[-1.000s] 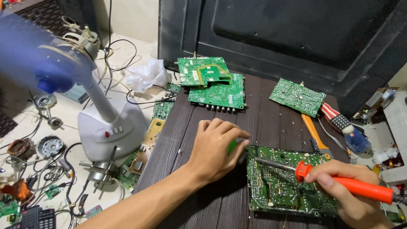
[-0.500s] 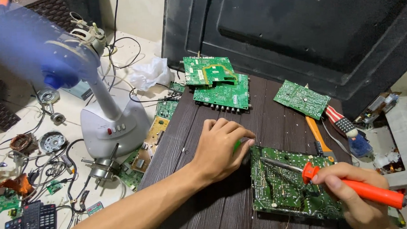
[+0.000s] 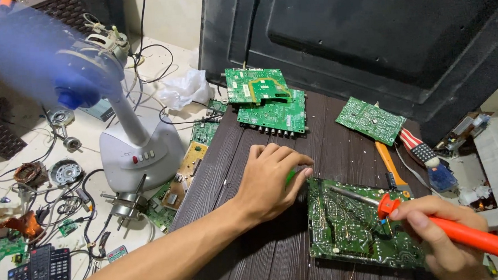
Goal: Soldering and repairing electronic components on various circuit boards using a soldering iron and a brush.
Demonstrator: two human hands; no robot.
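- Gripping an orange-handled soldering iron (image 3: 431,221), the right hand (image 3: 444,240) is closing its fingers fully around the handle and laying the metal tip on the green circuit board (image 3: 353,225).
- Pressing down just beside that board's left edge, the left hand (image 3: 273,181) is curling over a small green object (image 3: 290,176); how tightly it is holding it cannot be told.
- Lying on the dark slatted table (image 3: 254,252), the board is sitting nearest the viewer.
- Resting farther back from it are more green boards (image 3: 273,108), with another (image 3: 370,119) to their right.
- Standing left of the table, a white-based fan (image 3: 132,153) is spinning its blue blades.
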